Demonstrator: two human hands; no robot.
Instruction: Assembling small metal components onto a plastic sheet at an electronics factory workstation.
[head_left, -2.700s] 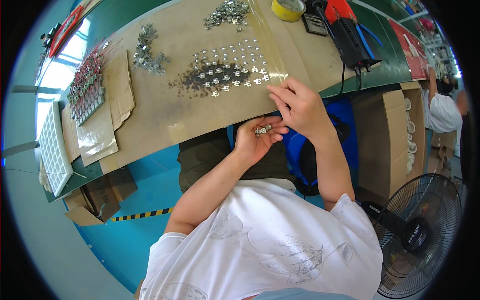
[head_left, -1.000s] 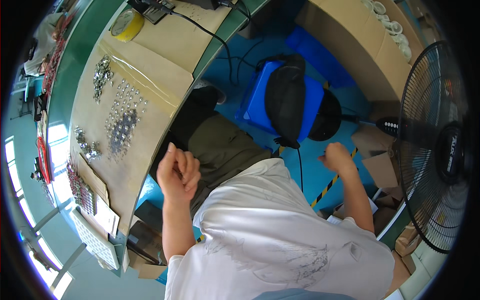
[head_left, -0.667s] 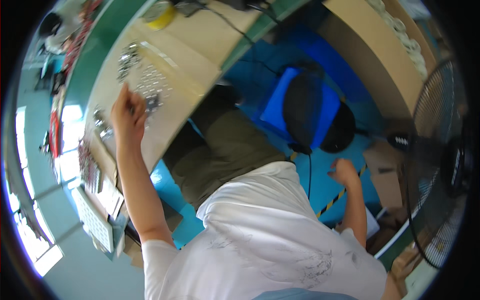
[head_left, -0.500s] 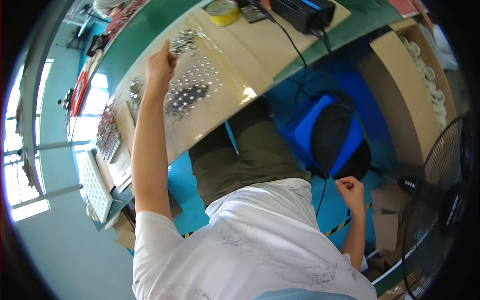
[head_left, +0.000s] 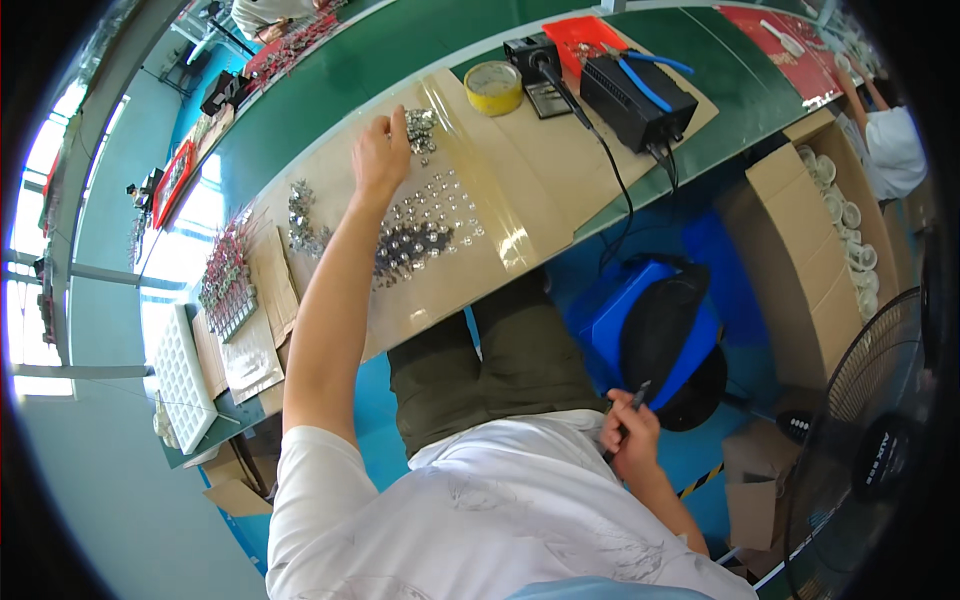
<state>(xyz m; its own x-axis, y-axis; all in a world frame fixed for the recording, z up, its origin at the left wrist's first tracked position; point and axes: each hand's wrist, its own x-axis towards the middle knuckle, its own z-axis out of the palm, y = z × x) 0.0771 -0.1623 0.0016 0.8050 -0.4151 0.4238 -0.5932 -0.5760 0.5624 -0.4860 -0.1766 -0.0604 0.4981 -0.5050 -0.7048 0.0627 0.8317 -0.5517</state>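
My left hand point(head_left: 382, 158) is at the edge of a pile of small shiny metal parts point(head_left: 420, 128) on the brown board point(head_left: 345, 175). Its fingers are curled together, and anything between them is hidden. Nearer to me, many separate small shiny pieces point(head_left: 440, 205) are spread out, some over a dark patch point(head_left: 415, 245). Over the right side of my lap, my right hand point(head_left: 635, 440) is closed around a slim dark tool point(head_left: 640, 393), its tip sticking out past the fingers. Its exact kind is unclear.
Beyond the board are a yellow tape roll point(head_left: 493, 88), a black corded box point(head_left: 635, 100), blue-handled pliers point(head_left: 645, 82) and a red tray point(head_left: 580, 42). A fan point(head_left: 870, 400) and a carton of white rings point(head_left: 815, 240) stand right. At left lies a white tray point(head_left: 185, 380).
My view has shifted, showing more of the bench's far side. My right hand has moved in toward my lap, and the slim dark tool now shows in it. The left stays by the pile.
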